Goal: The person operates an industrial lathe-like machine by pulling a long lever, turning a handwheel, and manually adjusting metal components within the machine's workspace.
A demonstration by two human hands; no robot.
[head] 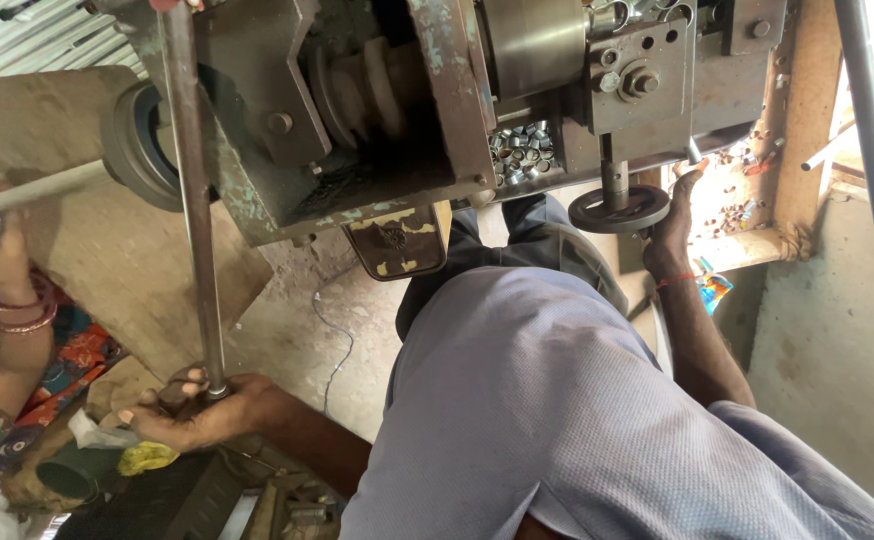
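My left hand (192, 410) is closed around the lower end of a long steel lever rod (195, 200) that runs up to an old, worn green metal machine (357, 120). Over on the right, my right hand (675, 215) rests its fingers on the rim of a small round handwheel (619, 209) under the machine's grey block (642, 75). Whether it grips the wheel I cannot tell. My grey-blue shirt (557, 420) fills the lower middle of the view.
A pocket in the machine holds several small metal rings (522, 150). At the left edge, another person's hand with red bangles (2, 255) holds a pale bar (37, 188). A dark pulley (137, 145), a steel pipe (869, 140), concrete floor (297, 330) and tool clutter (257, 500) surround me.
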